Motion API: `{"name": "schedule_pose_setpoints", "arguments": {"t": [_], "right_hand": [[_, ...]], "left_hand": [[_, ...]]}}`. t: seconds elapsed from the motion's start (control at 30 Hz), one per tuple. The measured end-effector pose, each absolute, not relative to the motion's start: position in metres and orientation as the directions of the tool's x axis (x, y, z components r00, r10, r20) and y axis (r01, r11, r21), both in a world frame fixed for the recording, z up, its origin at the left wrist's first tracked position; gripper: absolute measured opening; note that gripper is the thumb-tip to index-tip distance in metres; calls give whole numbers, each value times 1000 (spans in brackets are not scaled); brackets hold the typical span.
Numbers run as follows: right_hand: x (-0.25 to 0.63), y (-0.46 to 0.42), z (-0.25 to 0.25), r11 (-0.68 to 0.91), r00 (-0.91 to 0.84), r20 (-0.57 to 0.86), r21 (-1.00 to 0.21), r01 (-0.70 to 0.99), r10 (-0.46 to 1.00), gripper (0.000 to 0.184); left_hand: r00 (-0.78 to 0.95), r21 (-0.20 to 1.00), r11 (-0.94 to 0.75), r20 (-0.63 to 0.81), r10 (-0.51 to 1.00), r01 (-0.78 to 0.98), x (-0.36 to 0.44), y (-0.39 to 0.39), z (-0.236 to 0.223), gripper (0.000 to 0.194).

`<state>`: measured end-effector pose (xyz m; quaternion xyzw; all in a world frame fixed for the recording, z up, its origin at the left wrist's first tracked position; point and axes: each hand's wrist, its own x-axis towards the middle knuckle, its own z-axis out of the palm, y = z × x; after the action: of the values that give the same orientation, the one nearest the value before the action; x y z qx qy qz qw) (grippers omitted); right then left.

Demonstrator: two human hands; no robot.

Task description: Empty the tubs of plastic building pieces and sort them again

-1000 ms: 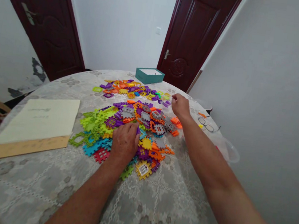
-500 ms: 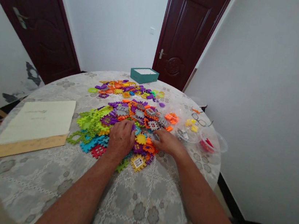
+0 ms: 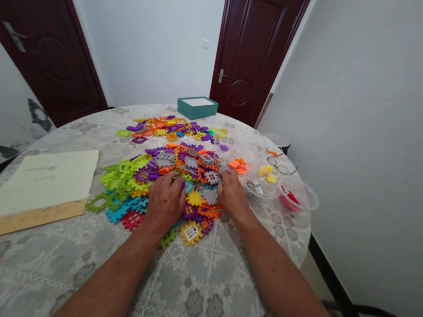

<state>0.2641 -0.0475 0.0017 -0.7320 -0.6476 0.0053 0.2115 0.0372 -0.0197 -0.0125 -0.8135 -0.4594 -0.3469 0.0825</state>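
My left hand [image 3: 166,202] curls over the front of a heap of plastic building blocks, closed on a purple block [image 3: 183,185] that shows at its fingertips. At the heap's right side my right hand [image 3: 232,195] reaches in with thumb and fingers apart, touching the edge of the grey window tiles [image 3: 212,177]. Between the hands lie a yellow tile [image 3: 194,198] and a grey tile [image 3: 211,196]. Lime green blocks [image 3: 121,175], blue ones [image 3: 127,207] and a red one [image 3: 133,220] spread left of my left hand. A yellow tile with a white window [image 3: 191,233] lies in front.
Behind the heap is a second pile of blocks [image 3: 168,128], with a green box [image 3: 196,109] beyond. Clear tubs with orange [image 3: 238,165], yellow [image 3: 267,174] and red pieces [image 3: 289,200] stand right, near eyeglasses [image 3: 278,166]. A paper sheet [image 3: 44,173] lies left.
My right hand has moved up and away from me along the heap's right side. A grey tile now shows by its thumb. My left hand stays over the heap; the view has shifted slightly.
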Motion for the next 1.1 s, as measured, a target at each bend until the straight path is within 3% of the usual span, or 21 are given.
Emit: {"name": "schedule_pose_setpoints", "arguments": {"t": [0.17, 0.57, 0.77, 1.1], "right_hand": [[257, -35, -9, -240, 268, 174, -166, 956, 947, 55], [262, -38, -12, -228, 236, 124, -70, 971, 964, 57], [259, -31, -14, -268, 282, 215, -90, 959, 935, 60], [256, -29, -14, -338, 351, 183, -101, 936, 918, 40]], "left_hand": [[334, 194, -569, 644, 689, 799, 38, -22, -11, 27], [322, 202, -567, 652, 686, 799, 40, -26, -8, 25], [328, 207, -576, 652, 684, 791, 39, -27, -8, 25], [321, 223, -561, 631, 707, 797, 40, -30, -2, 22]]}}
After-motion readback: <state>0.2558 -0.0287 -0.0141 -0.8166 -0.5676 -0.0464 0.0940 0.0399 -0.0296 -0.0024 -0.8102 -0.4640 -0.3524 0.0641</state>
